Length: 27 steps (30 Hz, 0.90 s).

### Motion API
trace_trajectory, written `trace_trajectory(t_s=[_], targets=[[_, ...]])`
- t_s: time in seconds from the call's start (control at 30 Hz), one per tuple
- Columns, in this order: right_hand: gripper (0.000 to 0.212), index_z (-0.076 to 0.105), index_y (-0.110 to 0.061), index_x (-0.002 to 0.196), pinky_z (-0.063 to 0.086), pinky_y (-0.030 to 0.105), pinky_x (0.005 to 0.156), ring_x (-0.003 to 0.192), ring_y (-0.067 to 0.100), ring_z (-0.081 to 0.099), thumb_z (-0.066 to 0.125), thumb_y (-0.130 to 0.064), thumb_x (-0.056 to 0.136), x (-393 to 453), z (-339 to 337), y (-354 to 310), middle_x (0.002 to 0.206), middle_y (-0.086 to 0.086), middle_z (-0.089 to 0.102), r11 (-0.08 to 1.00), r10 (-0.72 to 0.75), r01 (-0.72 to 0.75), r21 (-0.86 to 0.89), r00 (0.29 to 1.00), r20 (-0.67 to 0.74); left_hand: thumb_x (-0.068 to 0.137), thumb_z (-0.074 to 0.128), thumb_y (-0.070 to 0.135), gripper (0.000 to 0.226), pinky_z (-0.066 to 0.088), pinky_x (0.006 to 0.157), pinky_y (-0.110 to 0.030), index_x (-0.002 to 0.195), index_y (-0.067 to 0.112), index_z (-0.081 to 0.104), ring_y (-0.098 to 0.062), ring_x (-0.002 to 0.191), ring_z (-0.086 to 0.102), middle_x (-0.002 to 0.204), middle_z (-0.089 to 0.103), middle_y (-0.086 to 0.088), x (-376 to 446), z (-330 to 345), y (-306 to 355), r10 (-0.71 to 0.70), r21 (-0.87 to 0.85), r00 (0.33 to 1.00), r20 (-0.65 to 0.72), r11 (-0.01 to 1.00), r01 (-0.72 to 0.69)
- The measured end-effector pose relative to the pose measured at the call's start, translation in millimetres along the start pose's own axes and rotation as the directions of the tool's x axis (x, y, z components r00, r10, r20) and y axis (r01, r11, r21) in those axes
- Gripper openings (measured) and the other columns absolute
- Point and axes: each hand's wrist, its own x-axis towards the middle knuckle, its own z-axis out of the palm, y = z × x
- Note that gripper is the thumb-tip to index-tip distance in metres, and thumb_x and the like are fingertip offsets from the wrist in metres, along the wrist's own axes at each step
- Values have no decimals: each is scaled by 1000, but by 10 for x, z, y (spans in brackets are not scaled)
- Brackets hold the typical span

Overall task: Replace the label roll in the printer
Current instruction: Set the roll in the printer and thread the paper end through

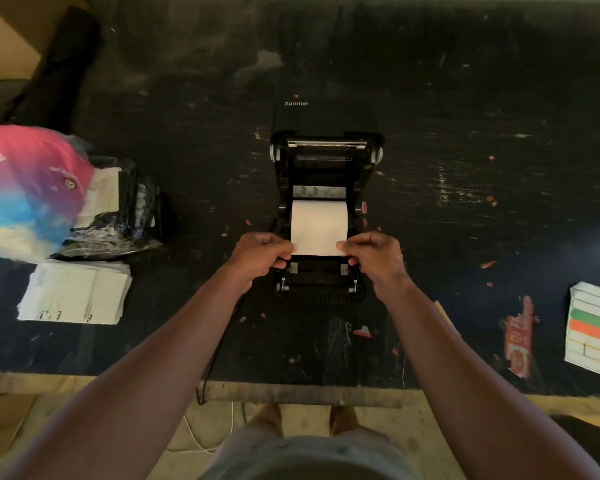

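Label roll [319, 221] is sitting in the open bay of the Xprinter label printer [326, 216], lid [326, 116] tipped back away from the person. Its free end is lying forward over the bay, toward the feed slot.

Left hand [262, 254] is pinching the near-left corner of the free end; right hand [374, 252] is pinching the near-right corner. Each grip is narrow, thumb and fingertips closed on the paper edge. Judgement: holding both corners is keeping the web square and flat, so it can be laid straight between the two pale paper guides [293, 268] sitting just below the grips.

Platen roller [319, 289] is lying nearer the person than the grips, at the printer's front edge. Nothing appears to be blocking the path between paper edge and guides; the hands themselves are hiding the outer edges of the web.

Outward on the dark, scuffed bench [465, 150]: well left of the grips, a pink-and-blue cap [25, 188] is resting on a clear-wrapped bundle [118, 209], with a stack of white printed sheets [75, 294] in front. Far right, a coloured label sheet [593, 330] is overhanging the frame edge. A cable [205, 382] is dropping over the near bench edge. None of these is crowding the printer.
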Motion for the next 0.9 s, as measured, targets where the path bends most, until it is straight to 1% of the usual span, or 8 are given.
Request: trace_trajectory(t_s=[0.07, 0.13, 0.23, 0.37, 0.47, 0.67, 0.8, 0.9], targets=[[17, 79, -16, 97, 56, 28, 76, 75, 8, 66, 88, -19, 83, 21, -11, 21, 96, 1, 79, 1000, 21, -21, -18, 1000, -5, 90, 80, 31, 23, 44, 53, -12, 106, 14, 78, -5, 79, 68, 99, 78, 2, 13, 14, -15, 24, 27, 1000, -8, 999, -23], [15, 80, -17, 95, 60, 32, 84, 77, 9, 68, 89, -19, 82, 42, -21, 34, 95, 1, 80, 998, 32, -32, -48, 999, 2, 89, 82, 33, 24, 45, 54, -12, 105, 15, 79, -6, 80, 68, 99, 78, 3, 28, 22, -31, 40, 38, 999, -9, 998, -39], [11, 81, -18, 91, 61, 32, 89, 85, 10, 70, 89, -18, 83, 72, -33, 35, 96, -1, 80, 994, 10, -8, -107, 1000, 13, 89, 82, 28, 21, 49, 69, -18, 105, 15, 80, -10, 93, 69, 103, 77, 1, 83, 20, -65, 85, 57, 996, 2, 995, -85], [9, 80, -27, 86, 53, 32, 100, 95, 1, 65, 86, -20, 86, 96, -50, 28, 92, -14, 73, 969, -30, 39, -244, 999, 44, 85, 86, 33, 22, 47, 93, -25, 104, 22, 82, -11, 114, 67, 117, 77, 3, 182, -11, -91, 118, 189, 993, 27, 974, -121], [8, 80, -27, 87, 52, 31, 99, 99, 6, 64, 85, -22, 87, 121, -53, 30, 88, -17, 68, 938, -60, 73, -340, 997, 49, 85, 86, 32, 21, 44, 98, -29, 103, 22, 83, -12, 115, 64, 120, 76, 4, 222, -14, -94, 113, 275, 993, 44, 954, -121], [8, 83, -23, 93, 52, 30, 97, 97, 7, 63, 87, -24, 86, 152, -56, 57, 92, -12, 70, 918, -60, 68, -391, 998, 35, 84, 87, 32, 16, 47, 91, -27, 97, 23, 83, -11, 98, 67, 94, 73, 9, 252, -6, -68, 153, 393, 988, 28, 907, -152], [7, 81, -27, 89, 51, 35, 103, 105, 9, 64, 87, -24, 86, 170, -72, 24, 104, -5, 76, 915, -37, 57, -400, 998, 59, 86, 85, 33, 15, 45, 69, -23, 97, 22, 83, 2, 66, 54, 70, 60, 17, 205, -10, -35, 231, 465, 972, 39, 857, -222], [9, 79, -27, 87, 52, 39, 110, 109, 10, 66, 86, -22, 86, 184, -86, -3, 107, -4, 78, 902, -34, 61, -427, 997, 72, 88, 83, 35, 15, 43, 58, -20, 96, 22, 82, 3, 47, 50, 57, 57, 17, 185, 5, -54, 304, 509, 952, 38, 814, -280]])
